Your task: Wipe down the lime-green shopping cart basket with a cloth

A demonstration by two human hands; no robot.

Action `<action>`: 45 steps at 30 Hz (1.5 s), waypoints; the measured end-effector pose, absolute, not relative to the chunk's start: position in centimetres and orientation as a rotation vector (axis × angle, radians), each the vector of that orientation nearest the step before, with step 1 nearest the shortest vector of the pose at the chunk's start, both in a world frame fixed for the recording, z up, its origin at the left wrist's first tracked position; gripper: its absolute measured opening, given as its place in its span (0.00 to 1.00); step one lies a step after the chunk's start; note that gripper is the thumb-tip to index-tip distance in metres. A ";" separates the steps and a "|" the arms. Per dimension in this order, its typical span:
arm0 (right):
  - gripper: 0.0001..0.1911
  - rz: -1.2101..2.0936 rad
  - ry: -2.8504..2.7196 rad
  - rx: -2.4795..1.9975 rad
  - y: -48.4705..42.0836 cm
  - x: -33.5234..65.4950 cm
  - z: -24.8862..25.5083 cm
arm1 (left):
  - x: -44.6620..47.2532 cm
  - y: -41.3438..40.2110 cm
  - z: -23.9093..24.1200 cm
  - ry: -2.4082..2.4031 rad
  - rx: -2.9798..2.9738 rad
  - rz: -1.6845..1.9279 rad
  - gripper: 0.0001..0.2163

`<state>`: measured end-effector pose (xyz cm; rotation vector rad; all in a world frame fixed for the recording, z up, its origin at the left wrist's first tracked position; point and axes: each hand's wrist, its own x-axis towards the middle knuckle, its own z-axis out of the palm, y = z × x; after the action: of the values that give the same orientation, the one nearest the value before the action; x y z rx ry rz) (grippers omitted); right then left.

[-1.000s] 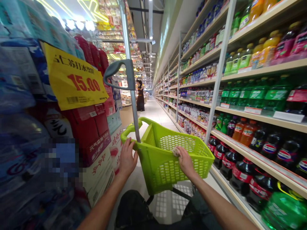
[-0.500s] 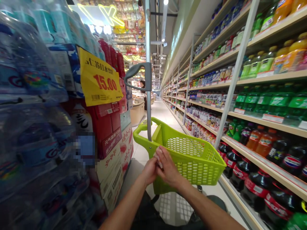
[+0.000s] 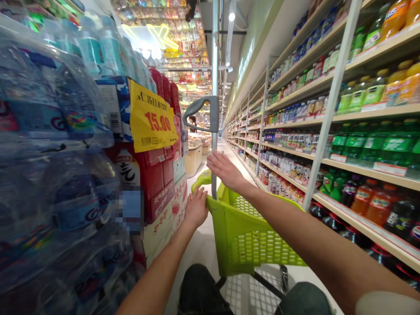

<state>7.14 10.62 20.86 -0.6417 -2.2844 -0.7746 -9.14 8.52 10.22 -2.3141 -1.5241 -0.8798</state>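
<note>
A lime-green shopping cart basket (image 3: 252, 238) with perforated sides stands right in front of me, with a grey pole (image 3: 215, 65) rising at its near left corner. My left hand (image 3: 197, 208) is at the basket's left handle end, its fingers extended upward and lying against the green plastic. My right hand (image 3: 226, 169) is raised over the basket's rim beside the pole, fingers stretched out and nothing visible in it. Above it, a grey loop handle (image 3: 201, 114) is fixed to the pole. The basket's bottom is hidden by its wall and my right forearm.
Shrink-wrapped water bottles (image 3: 62, 109) and stacked drink cartons (image 3: 157, 179) crowd the left, with a yellow price sign (image 3: 152, 118). Shelves of bottled drinks (image 3: 370, 144) line the right. My knees (image 3: 203, 288) are bent close behind the cart. A person (image 3: 193, 124) is farther down the aisle.
My hands, clasped together before the basket, have parted. The left moved left and up to the green handle end; the right rose toward the pole. The view shifted slightly left.
</note>
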 end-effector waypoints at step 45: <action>0.18 -0.645 -1.951 -1.078 3.6 12.8 1.8 | -4.5 4.9 5.2 -1.233 -2.292 -0.722 0.27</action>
<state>12.79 3.59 1.83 -1.0778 -1.9513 -0.6454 -4.52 4.91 5.24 -2.2916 -1.2330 -0.7216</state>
